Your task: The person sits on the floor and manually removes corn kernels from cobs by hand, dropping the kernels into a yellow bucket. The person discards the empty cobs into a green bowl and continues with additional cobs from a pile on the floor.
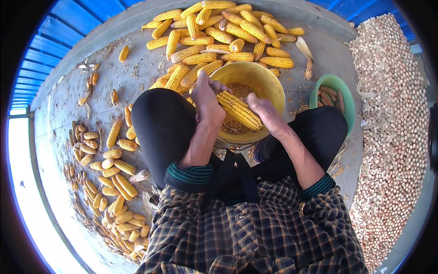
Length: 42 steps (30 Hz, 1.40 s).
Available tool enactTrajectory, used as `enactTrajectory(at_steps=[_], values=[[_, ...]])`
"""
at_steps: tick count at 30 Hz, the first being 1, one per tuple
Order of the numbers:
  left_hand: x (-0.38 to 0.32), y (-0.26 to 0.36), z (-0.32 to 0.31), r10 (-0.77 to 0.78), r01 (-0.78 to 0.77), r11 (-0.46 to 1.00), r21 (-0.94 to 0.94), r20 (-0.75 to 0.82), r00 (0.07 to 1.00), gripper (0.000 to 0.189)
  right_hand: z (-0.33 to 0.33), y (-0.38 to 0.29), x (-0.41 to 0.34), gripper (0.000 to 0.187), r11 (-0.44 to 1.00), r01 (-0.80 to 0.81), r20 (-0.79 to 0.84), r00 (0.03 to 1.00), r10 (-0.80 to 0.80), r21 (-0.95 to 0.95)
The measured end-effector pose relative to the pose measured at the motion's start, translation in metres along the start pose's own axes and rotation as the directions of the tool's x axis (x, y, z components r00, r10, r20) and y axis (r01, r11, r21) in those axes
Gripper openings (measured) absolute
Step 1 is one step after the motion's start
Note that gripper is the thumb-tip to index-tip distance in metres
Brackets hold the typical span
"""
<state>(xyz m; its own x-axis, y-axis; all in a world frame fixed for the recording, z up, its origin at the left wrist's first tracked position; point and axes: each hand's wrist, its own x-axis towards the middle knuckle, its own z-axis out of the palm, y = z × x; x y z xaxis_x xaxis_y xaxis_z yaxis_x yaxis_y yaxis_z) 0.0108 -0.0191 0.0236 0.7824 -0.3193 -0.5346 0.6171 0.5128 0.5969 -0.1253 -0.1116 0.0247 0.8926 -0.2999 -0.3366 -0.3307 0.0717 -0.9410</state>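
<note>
Between my knees stands a yellow bucket (275,85) with loose corn kernels (236,128) in its bottom. Above its opening, my right hand (263,108) grips a yellow ear of corn (239,111), which lies slantwise and has its kernels on. My left hand (208,92) is at the ear's upper left end, fingers curled and thumb up; another corn tip (202,72) shows by that thumb. Whether the left fingers hold that second piece is partly hidden. A green basin (349,113) with bare reddish cobs (328,96) stands beside my right knee.
A heap of corn ears (219,34) lies beyond the bucket. More ears (119,185) are spread on the concrete floor (102,102) at the left. A long stack of cobs (390,137) fills the right side. A dry husk (304,48) lies near the heap.
</note>
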Motion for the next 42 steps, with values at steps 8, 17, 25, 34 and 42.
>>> enactTrajectory(at_steps=[8, 17, 25, 34, 42], values=[[-0.001, -0.007, -0.001, -0.078, 0.078, 0.995, 0.065, -0.016, 0.997, 0.026, 0.003, -0.004, -0.001, 0.064, 0.998, -0.061, -0.023, 0.998, 0.061, 0.003], [-0.005, -0.018, -0.003, -0.094, 0.092, 0.988, 0.121, 0.013, 0.995, 0.027, 0.012, 0.003, 0.003, 0.064, 0.986, 0.035, 0.011, 0.999, -0.037, 0.162], [-0.005, -0.023, -0.003, -0.075, 0.056, 0.987, 0.151, 0.121, 0.990, 0.029, 0.009, 0.008, 0.011, 0.059, 0.985, 0.017, 0.021, 1.000, -0.021, 0.172], [-0.008, -0.025, -0.002, -0.034, 0.013, 0.987, 0.159, 0.126, 0.991, 0.031, 0.014, -0.001, 0.005, 0.055, 0.911, -0.082, 0.019, 0.996, 0.081, 0.403], [-0.014, -0.022, 0.000, -0.122, 0.116, 0.987, 0.113, 0.045, 0.991, 0.029, 0.012, 0.005, 0.010, 0.055, 0.989, -0.026, 0.020, 1.000, 0.023, 0.144]])
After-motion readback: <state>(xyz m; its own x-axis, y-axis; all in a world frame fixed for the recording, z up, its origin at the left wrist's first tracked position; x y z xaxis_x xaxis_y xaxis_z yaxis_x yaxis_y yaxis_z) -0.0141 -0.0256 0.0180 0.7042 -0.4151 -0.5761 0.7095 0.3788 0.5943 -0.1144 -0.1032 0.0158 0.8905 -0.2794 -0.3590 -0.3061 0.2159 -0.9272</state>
